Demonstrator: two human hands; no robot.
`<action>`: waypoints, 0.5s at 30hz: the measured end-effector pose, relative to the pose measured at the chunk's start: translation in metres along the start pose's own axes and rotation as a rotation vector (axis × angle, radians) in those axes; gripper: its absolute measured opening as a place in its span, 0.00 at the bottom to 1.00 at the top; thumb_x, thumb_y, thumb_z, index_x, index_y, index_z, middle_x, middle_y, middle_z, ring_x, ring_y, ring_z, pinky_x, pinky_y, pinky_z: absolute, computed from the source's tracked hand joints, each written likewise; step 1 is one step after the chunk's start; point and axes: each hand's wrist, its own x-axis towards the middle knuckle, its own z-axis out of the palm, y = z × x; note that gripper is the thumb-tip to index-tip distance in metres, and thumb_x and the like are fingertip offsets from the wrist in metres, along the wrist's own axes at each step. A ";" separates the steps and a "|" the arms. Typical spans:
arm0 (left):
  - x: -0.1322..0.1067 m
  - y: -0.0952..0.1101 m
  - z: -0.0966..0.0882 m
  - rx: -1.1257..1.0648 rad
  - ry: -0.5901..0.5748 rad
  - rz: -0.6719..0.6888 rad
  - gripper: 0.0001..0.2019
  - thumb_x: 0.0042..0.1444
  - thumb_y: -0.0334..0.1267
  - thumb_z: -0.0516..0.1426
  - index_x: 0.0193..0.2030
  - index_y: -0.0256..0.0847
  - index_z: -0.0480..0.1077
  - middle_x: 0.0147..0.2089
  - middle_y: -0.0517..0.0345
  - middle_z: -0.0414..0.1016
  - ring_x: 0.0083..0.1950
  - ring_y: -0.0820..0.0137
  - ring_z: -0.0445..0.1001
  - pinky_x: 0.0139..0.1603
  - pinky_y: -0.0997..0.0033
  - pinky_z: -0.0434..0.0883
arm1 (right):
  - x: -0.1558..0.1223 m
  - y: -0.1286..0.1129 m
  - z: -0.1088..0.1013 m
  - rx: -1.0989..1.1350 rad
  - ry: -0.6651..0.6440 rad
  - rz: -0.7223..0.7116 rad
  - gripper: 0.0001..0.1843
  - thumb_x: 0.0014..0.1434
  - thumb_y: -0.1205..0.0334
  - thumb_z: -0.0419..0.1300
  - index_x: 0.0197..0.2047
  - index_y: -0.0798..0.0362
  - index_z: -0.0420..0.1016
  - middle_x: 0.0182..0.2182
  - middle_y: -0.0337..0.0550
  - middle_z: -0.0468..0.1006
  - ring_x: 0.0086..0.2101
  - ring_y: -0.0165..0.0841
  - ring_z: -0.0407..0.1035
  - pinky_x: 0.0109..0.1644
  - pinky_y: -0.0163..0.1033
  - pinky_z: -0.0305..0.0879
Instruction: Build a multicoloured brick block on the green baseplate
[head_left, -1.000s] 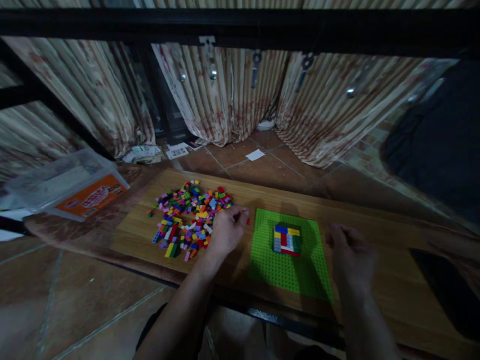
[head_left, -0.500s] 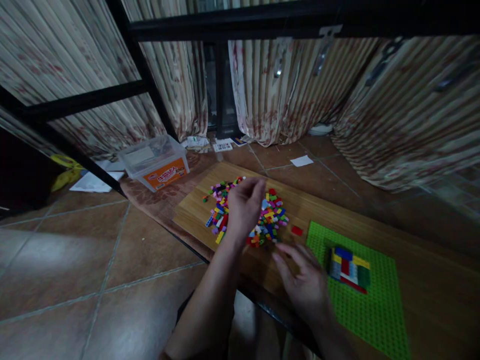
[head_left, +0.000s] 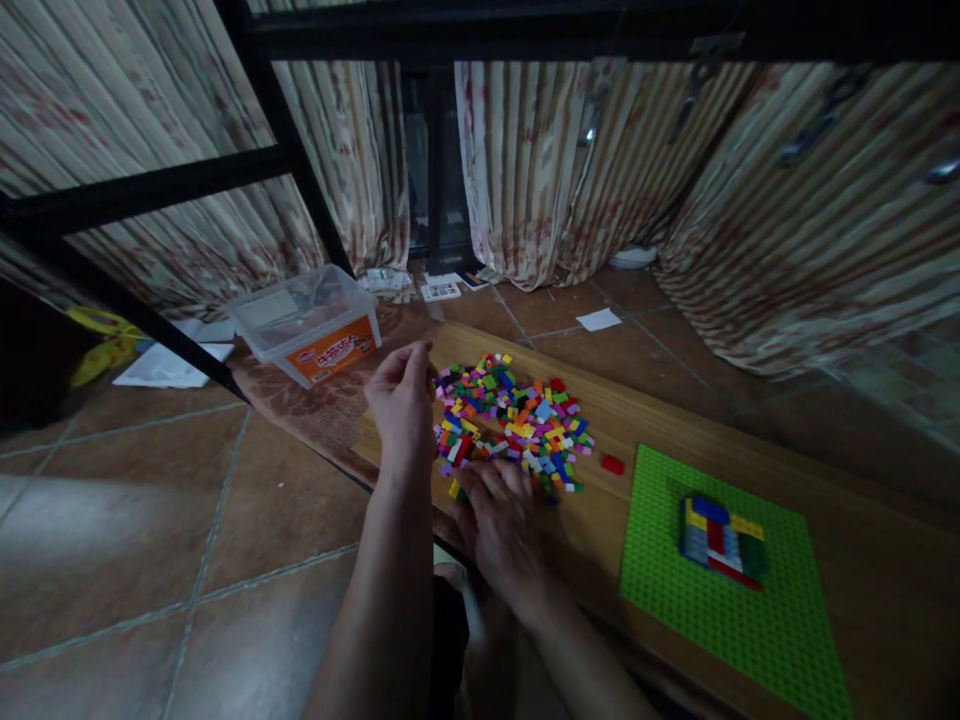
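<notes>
Small coloured toy bricks [head_left: 540, 425] lie in a loose pile on a wooden board. My left hand [head_left: 397, 400] is raised at the pile's left edge, fingers curled together; whatever they may hold is hidden. Along the near edge of the pile, my right hand [head_left: 499, 515] reaches down with fingers apart, touching the bricks; its fingertips are partly hidden. To the right, a block of joined bricks [head_left: 724, 540] in blue, yellow, red, white and green sits on a green studded baseplate [head_left: 675, 610]. One red brick [head_left: 612, 464] lies alone between pile and baseplate.
A clear plastic box [head_left: 304, 325] with an orange label stands on a brown mat [head_left: 300, 405] beyond the board's left end. Black metal bars [head_left: 292, 190] cross in front of striped curtains [head_left: 517, 180]. Papers [head_left: 598, 319] lie on the tiled floor.
My left hand has moved left from over the middle of the pile to its edge. My right hand has moved left from beside the baseplate to the pile's near side. The view has shifted slightly.
</notes>
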 end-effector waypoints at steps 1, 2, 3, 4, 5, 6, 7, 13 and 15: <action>0.000 0.000 0.000 0.005 -0.007 -0.011 0.09 0.50 0.41 0.59 0.31 0.36 0.73 0.20 0.66 0.62 0.19 0.81 0.55 0.19 0.80 0.53 | 0.001 0.000 0.002 -0.002 -0.002 0.005 0.20 0.59 0.63 0.57 0.56 0.45 0.69 0.46 0.46 0.76 0.48 0.44 0.62 0.53 0.54 0.59; 0.001 0.001 0.000 0.008 -0.014 -0.022 0.09 0.50 0.41 0.59 0.31 0.36 0.73 0.20 0.66 0.63 0.19 0.81 0.55 0.19 0.80 0.53 | 0.002 0.001 0.003 0.009 0.002 0.009 0.20 0.59 0.64 0.57 0.55 0.45 0.70 0.45 0.46 0.76 0.48 0.44 0.63 0.53 0.54 0.59; 0.001 0.001 0.000 0.010 -0.023 -0.035 0.09 0.50 0.41 0.59 0.32 0.36 0.73 0.20 0.65 0.63 0.19 0.81 0.55 0.19 0.80 0.54 | 0.003 0.002 0.002 0.035 0.018 0.018 0.19 0.59 0.64 0.57 0.54 0.46 0.70 0.44 0.46 0.76 0.48 0.44 0.63 0.53 0.53 0.60; 0.001 0.001 0.000 0.014 -0.045 -0.052 0.09 0.50 0.41 0.60 0.32 0.36 0.73 0.20 0.65 0.64 0.19 0.81 0.56 0.19 0.79 0.54 | 0.004 0.005 0.000 0.077 0.050 0.035 0.19 0.59 0.64 0.56 0.54 0.46 0.71 0.44 0.46 0.76 0.48 0.44 0.64 0.53 0.53 0.61; 0.000 0.001 0.000 0.021 -0.080 -0.072 0.10 0.50 0.41 0.60 0.32 0.36 0.74 0.21 0.65 0.65 0.19 0.81 0.56 0.19 0.79 0.54 | 0.004 0.008 -0.004 0.134 0.097 0.062 0.18 0.60 0.64 0.56 0.53 0.46 0.71 0.45 0.46 0.75 0.48 0.43 0.64 0.53 0.51 0.62; -0.001 0.001 0.000 0.037 -0.132 -0.096 0.10 0.50 0.42 0.60 0.32 0.36 0.74 0.21 0.65 0.66 0.19 0.81 0.56 0.19 0.79 0.54 | 0.005 0.012 -0.009 0.204 0.152 0.101 0.18 0.60 0.64 0.56 0.53 0.47 0.71 0.47 0.46 0.74 0.49 0.42 0.65 0.54 0.50 0.63; -0.002 -0.001 0.001 0.061 -0.203 -0.126 0.10 0.49 0.42 0.61 0.31 0.35 0.74 0.21 0.64 0.66 0.20 0.81 0.57 0.20 0.79 0.55 | 0.005 0.017 -0.016 0.280 0.215 0.153 0.18 0.60 0.63 0.55 0.54 0.47 0.70 0.48 0.47 0.74 0.49 0.41 0.65 0.54 0.48 0.64; -0.042 -0.013 0.028 0.221 -0.753 -0.386 0.13 0.50 0.46 0.61 0.28 0.36 0.73 0.24 0.61 0.71 0.23 0.78 0.64 0.23 0.78 0.60 | -0.002 0.050 -0.061 0.589 0.524 0.426 0.24 0.60 0.56 0.57 0.59 0.50 0.63 0.50 0.51 0.74 0.47 0.37 0.71 0.50 0.45 0.70; -0.062 -0.017 0.042 0.215 -0.865 -0.504 0.15 0.52 0.48 0.60 0.31 0.36 0.74 0.26 0.59 0.73 0.25 0.76 0.68 0.24 0.78 0.63 | -0.006 0.058 -0.071 0.593 0.567 0.425 0.27 0.60 0.56 0.57 0.61 0.50 0.62 0.52 0.52 0.73 0.50 0.38 0.70 0.51 0.46 0.70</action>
